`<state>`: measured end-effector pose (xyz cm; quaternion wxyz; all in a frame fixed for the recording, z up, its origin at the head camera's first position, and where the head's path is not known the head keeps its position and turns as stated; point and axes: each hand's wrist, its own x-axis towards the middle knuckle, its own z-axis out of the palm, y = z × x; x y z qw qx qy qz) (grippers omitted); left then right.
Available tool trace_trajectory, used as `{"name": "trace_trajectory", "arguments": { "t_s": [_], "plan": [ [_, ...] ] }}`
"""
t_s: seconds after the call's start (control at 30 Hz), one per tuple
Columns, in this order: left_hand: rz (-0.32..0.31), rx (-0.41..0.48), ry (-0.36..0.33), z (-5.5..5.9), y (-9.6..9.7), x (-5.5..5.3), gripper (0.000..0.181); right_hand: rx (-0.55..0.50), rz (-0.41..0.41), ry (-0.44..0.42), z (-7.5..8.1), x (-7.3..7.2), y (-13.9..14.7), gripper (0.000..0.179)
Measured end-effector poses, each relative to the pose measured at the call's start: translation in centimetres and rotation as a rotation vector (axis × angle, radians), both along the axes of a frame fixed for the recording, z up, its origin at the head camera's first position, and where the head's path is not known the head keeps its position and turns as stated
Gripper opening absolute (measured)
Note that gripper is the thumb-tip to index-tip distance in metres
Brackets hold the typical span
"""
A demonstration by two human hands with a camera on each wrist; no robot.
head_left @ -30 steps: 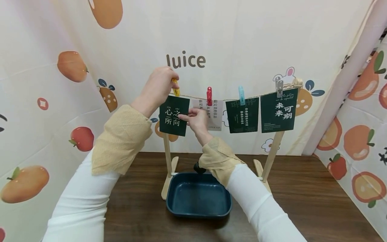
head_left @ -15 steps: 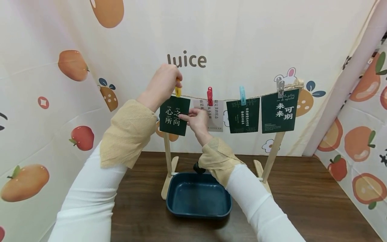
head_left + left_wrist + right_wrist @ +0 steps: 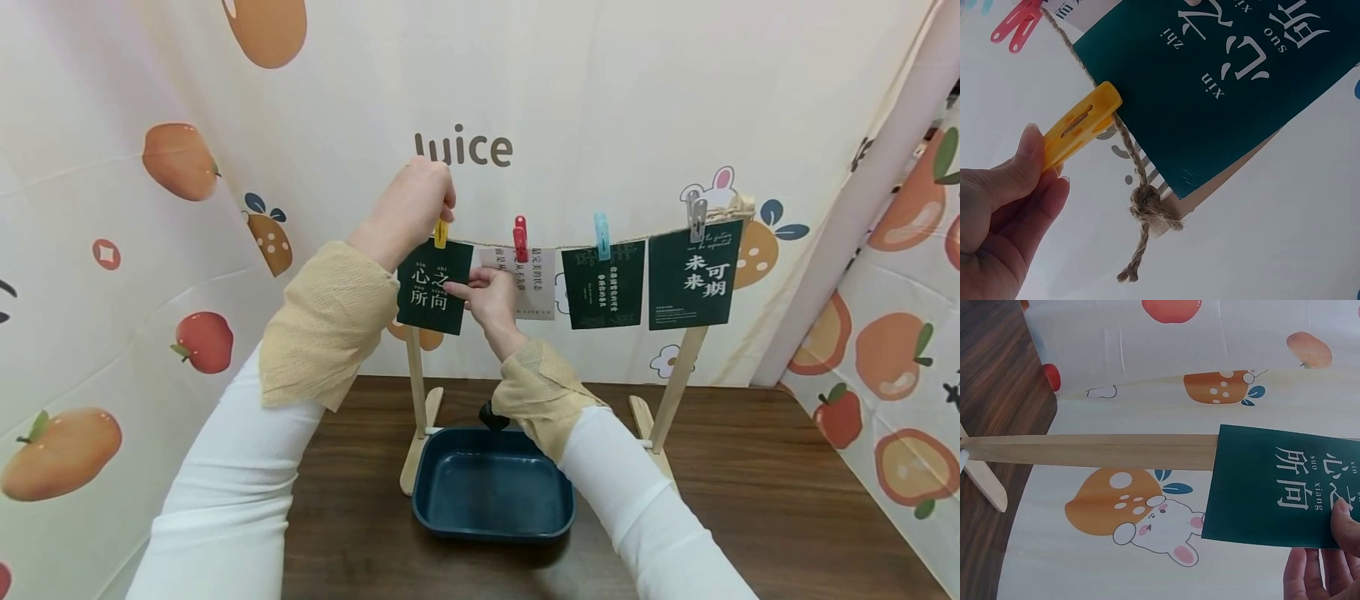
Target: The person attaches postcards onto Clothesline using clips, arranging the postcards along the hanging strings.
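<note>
My left hand point(image 3: 414, 198) pinches the tail end of a yellow clothespin point(image 3: 1079, 122) between thumb and fingers. The clothespin's nose lies over the twine point(image 3: 1134, 147) and the top edge of a dark green card point(image 3: 1166, 119) with white characters. Lower down, my right hand point(image 3: 493, 302) pinches that card by its right edge, thumb on the printed face and fingers behind. The card hangs at the left end of the line. Just right of it, a pale card point(image 3: 536, 287) under a red clothespin point(image 3: 520, 239) is partly hidden by the right hand.
A blue clothespin point(image 3: 602, 236) and a grey one point(image 3: 696, 218) hold two more green cards on the line. Wooden posts point(image 3: 677, 387) carry the twine. A dark blue tray point(image 3: 491, 533) stands on the brown table point(image 3: 750, 508) below, before a printed curtain.
My left hand has moved slightly right and turned, with the yellow clothespin now nearly upright at the card's top edge. The right hand has stayed on the card.
</note>
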<state>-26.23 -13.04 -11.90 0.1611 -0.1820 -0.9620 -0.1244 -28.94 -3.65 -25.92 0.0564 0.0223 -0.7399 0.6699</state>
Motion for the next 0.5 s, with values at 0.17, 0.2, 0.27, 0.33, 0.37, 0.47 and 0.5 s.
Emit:
{"name": "trace_trajectory", "arguments": {
  "t_s": [0.17,0.2,0.27,0.33,0.37,0.47,0.5],
  "plan": [
    [0.017,-0.023,-0.018,-0.2,0.08,-0.09,0.016,-0.009,-0.001,-0.003,-0.07,-0.05,-0.01,0.024],
    [0.019,-0.028,-0.018,-0.24,0.09,-0.12,0.016,-0.011,0.0,-0.003,-0.07,-0.07,-0.01,0.024],
    [0.019,-0.035,-0.016,-0.3,0.08,-0.18,0.016,-0.014,0.002,-0.003,-0.05,-0.06,-0.03,0.024],
    [0.016,-0.042,-0.011,-0.34,0.08,-0.22,0.016,-0.015,0.004,-0.002,-0.02,-0.05,-0.05,0.024],
    [0.015,-0.047,-0.008,-0.36,0.09,-0.23,0.016,-0.014,0.004,-0.001,0.0,-0.04,-0.04,0.023],
    [0.014,-0.069,0.004,-0.37,0.13,-0.21,0.017,-0.008,0.005,0.0,0.05,-0.02,-0.06,0.023],
    [0.013,-0.073,0.006,-0.36,0.15,-0.2,0.018,-0.005,0.003,0.001,0.06,-0.04,-0.06,0.023]
  ]
}}
